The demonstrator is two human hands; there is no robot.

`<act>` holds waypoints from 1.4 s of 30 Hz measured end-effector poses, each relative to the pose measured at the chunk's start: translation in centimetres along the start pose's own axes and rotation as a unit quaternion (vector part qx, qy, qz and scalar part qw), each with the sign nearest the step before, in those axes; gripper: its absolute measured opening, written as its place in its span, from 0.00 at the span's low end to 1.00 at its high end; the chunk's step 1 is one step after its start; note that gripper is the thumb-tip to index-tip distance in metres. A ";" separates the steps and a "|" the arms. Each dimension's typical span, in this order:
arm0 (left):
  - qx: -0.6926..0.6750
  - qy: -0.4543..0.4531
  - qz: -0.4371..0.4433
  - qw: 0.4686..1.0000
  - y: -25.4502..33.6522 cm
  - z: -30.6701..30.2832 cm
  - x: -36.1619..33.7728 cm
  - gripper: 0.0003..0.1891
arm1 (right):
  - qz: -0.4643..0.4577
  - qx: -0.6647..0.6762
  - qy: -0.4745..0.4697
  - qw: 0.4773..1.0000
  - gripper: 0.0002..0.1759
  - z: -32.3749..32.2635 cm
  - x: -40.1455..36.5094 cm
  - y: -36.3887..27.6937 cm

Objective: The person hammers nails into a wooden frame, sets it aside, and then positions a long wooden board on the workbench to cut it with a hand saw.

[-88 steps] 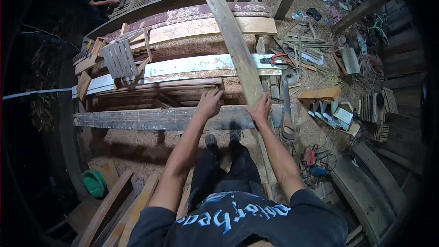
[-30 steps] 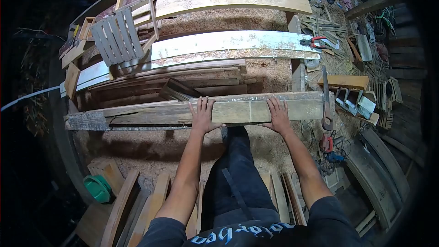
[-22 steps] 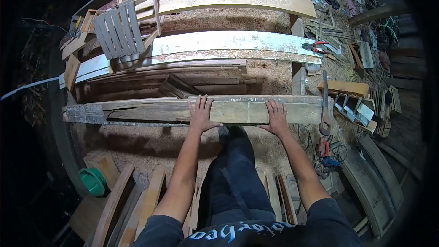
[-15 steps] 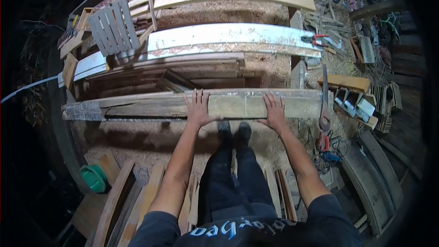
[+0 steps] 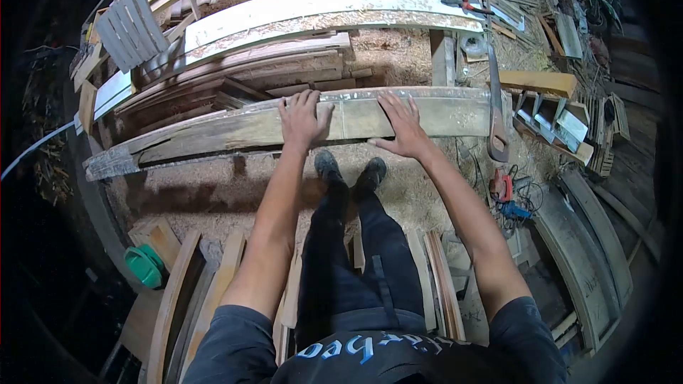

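Note:
A long, weathered wooden plank (image 5: 249,128) lies across the support in front of me, with a thin pale line crossing its face. My left hand (image 5: 304,121) rests flat on it, left of that line, with fingers reaching to the far edge. To the right of the line, my right hand (image 5: 403,126) also presses on the plank, fingers stretched and thumb pointing out along the near edge. Neither hand is wrapped around anything. Near the plank's right end lies a handsaw (image 5: 496,103), its handle hanging past the near edge.
Red-handled pliers (image 5: 467,2) lie on a white board (image 5: 320,6) beyond. At right are a wooden tray (image 5: 548,124) with compartments and a red and blue power tool (image 5: 506,195). A green container (image 5: 144,265) sits lower left. Several boards lean near my legs.
The view has shifted, so the plank appears higher. Its pale line now sits nearer my left hand and farther from my right. My feet are farther apart.

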State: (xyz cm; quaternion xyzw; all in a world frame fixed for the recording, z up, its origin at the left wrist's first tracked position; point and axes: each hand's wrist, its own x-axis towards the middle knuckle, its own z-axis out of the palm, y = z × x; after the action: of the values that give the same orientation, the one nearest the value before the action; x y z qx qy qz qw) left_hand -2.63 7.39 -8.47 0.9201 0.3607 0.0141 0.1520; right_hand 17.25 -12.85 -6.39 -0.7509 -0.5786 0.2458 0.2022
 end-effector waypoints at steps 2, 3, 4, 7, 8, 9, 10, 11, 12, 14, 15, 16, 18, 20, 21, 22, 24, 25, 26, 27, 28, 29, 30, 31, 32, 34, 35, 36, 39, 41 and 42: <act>0.018 0.007 0.008 1.000 0.0 0.2 0.1 0.27 | 0.007 0.007 0.016 1.000 0.55 1.1 0.0 0.9; 0.026 0.010 0.008 1.000 0.0 0.2 0.0 0.27 | 0.011 0.013 0.029 0.999 0.52 1.3 0.2 0.9; 0.029 0.008 0.005 1.000 -0.1 0.2 -0.2 0.27 | 0.000 0.014 0.044 0.999 0.47 1.5 0.1 1.0; 0.015 0.011 0.011 1.000 -0.4 0.5 0.1 0.26 | -0.001 0.038 0.030 0.999 0.45 1.3 0.1 1.5; 0.023 0.014 0.011 1.000 -0.5 0.7 0.2 0.26 | -0.005 0.028 0.039 0.999 0.45 1.3 0.1 1.6; 0.029 0.015 0.011 0.999 -0.4 0.7 0.0 0.25 | -0.003 0.027 0.037 0.999 0.45 1.4 -0.2 1.6; 0.030 0.014 0.020 0.999 -0.5 0.6 0.0 0.25 | -0.009 0.008 0.056 0.998 0.45 1.7 -0.5 1.7; 0.031 0.015 0.022 0.999 -0.5 0.6 0.3 0.25 | -0.017 -0.011 0.078 0.997 0.46 1.8 -0.2 1.8; 0.039 0.025 0.024 0.999 -0.4 0.6 0.2 0.25 | -0.016 -0.019 0.080 0.997 0.46 1.8 -0.3 1.8; 0.041 0.031 0.025 0.998 -0.2 0.5 -0.3 0.25 | -0.009 -0.017 0.075 0.997 0.45 1.8 -0.2 1.7; 0.041 0.030 0.027 0.998 -0.1 0.6 -0.4 0.25 | -0.006 -0.017 0.073 0.997 0.45 1.9 -0.2 1.8; 0.040 0.028 0.019 0.999 0.0 0.7 -0.4 0.25 | -0.010 -0.016 0.081 0.997 0.45 2.0 -0.2 1.8; 0.040 0.023 0.012 0.999 -0.2 0.7 -0.4 0.26 | -0.009 -0.017 0.083 0.996 0.45 2.1 -0.4 1.6; 0.024 0.032 0.003 0.999 -0.7 1.7 -0.5 0.27 | -0.015 -0.016 0.086 0.996 0.45 2.2 -0.1 2.0; 0.022 0.045 0.001 0.999 -0.9 2.0 -0.2 0.27 | -0.024 -0.023 0.097 0.995 0.45 1.8 0.2 2.0; 0.010 0.037 -0.005 0.999 -0.5 1.4 -0.2 0.27 | -0.019 -0.016 0.085 0.996 0.45 1.7 0.2 1.8; -0.002 0.041 -0.010 0.999 -0.1 1.0 -0.4 0.26 | -0.016 -0.011 0.077 0.997 0.45 1.6 -0.1 1.6; -0.002 0.052 -0.008 0.999 0.0 0.9 -0.3 0.26 | -0.012 -0.006 0.067 0.998 0.45 1.5 -0.1 1.6; -0.010 0.055 -0.011 0.998 0.0 0.9 -0.2 0.25 | -0.004 0.001 0.057 0.998 0.45 1.5 0.0 1.7; -0.020 0.055 -0.014 0.998 0.2 0.7 -0.3 0.25 | -0.005 -0.002 0.058 0.998 0.45 1.4 0.0 1.7; -0.027 0.054 -0.019 0.998 0.4 0.6 -0.4 0.25 | -0.003 0.000 0.066 0.998 0.45 1.4 0.0 1.6; -0.026 0.054 -0.019 0.998 0.4 0.4 -0.7 0.25 | 0.000 0.004 0.074 0.997 0.45 1.5 -0.1 1.4; -0.028 0.052 -0.022 0.998 0.4 0.4 -0.6 0.25 | 0.008 0.005 0.065 0.998 0.46 1.6 -0.1 1.5; -0.031 0.052 -0.024 0.998 0.4 0.3 -0.3 0.25 | 0.006 0.003 0.068 0.998 0.46 1.2 0.0 1.3; -0.029 0.046 -0.026 0.998 0.4 0.4 -0.4 0.26 | 0.014 0.017 0.059 0.998 0.45 1.0 0.0 1.1; -0.041 0.052 -0.029 0.997 0.3 0.3 -0.3 0.26 | 0.025 0.045 0.046 0.998 0.44 0.5 0.0 0.7; -0.050 0.058 -0.028 0.997 0.3 0.3 -0.5 0.26 | 0.028 0.047 0.043 0.998 0.44 0.2 -0.2 0.6; -0.051 0.053 -0.028 0.997 0.2 0.6 -0.7 0.26 | 0.016 0.076 0.071 0.994 0.44 0.0 -0.5 0.8; -0.039 0.057 -0.021 0.997 -0.1 1.0 -0.2 0.26 | 0.065 0.059 0.165 0.982 0.41 -1.3 -2.1 2.3; -0.022 0.031 -0.032 0.999 0.3 0.2 -0.3 0.26 | 0.165 -0.020 0.264 0.950 0.39 -2.9 -5.0 3.7; -0.024 0.006 -0.038 0.999 0.3 0.0 -0.2 0.27 | 0.206 -0.058 0.310 0.926 0.38 -4.0 -5.9 4.5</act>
State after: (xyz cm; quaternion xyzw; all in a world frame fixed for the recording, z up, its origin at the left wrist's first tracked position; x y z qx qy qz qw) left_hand -2.56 7.10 -8.35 0.9019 0.3954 0.0220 0.1724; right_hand 21.89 -19.82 -5.08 -0.9028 -0.3326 0.0031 0.2726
